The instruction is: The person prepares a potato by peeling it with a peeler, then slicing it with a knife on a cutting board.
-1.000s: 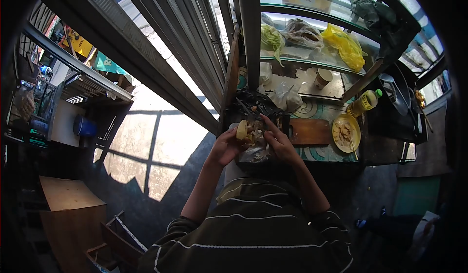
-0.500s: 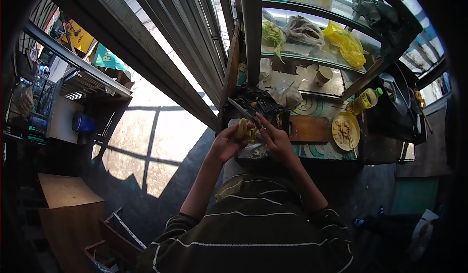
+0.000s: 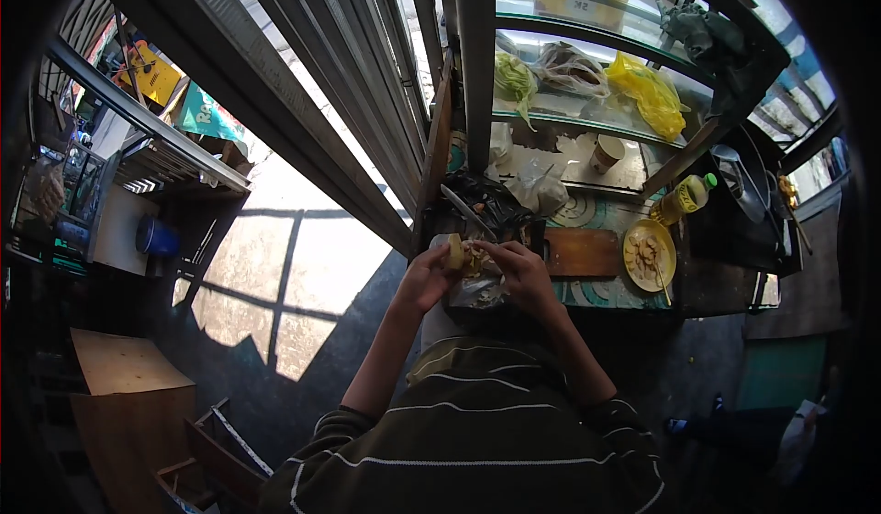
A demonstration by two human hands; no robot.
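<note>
Wrapped around a pale yellow piece of produce [image 3: 455, 251], the fingers of my left hand [image 3: 424, 280] are closed over the front of the counter. My right hand [image 3: 525, 277] grips a knife [image 3: 470, 211], its blade angled up and to the left; the handle is mostly hidden by the fingers. My right fingertips come close to the yellow piece. Beneath and between the hands lie pale scraps and a clear plastic bag [image 3: 479, 291]. Just beyond them sits a crumpled black plastic bag [image 3: 491, 191].
A wooden cutting board [image 3: 582, 252] lies right of my hands, beside a yellow plate [image 3: 671, 255] with food and a utensil. Behind stand an oil bottle [image 3: 684, 199] and a cup [image 3: 607, 154]. Glass shelves hold cabbage [image 3: 516, 80] and a yellow bag [image 3: 650, 92]. A person's leg [image 3: 734, 427] shows lower right.
My right hand has drawn slightly down toward me, and the knife blade has shifted right and lower. The left hand keeps its hold on the yellow piece, which has turned a little.
</note>
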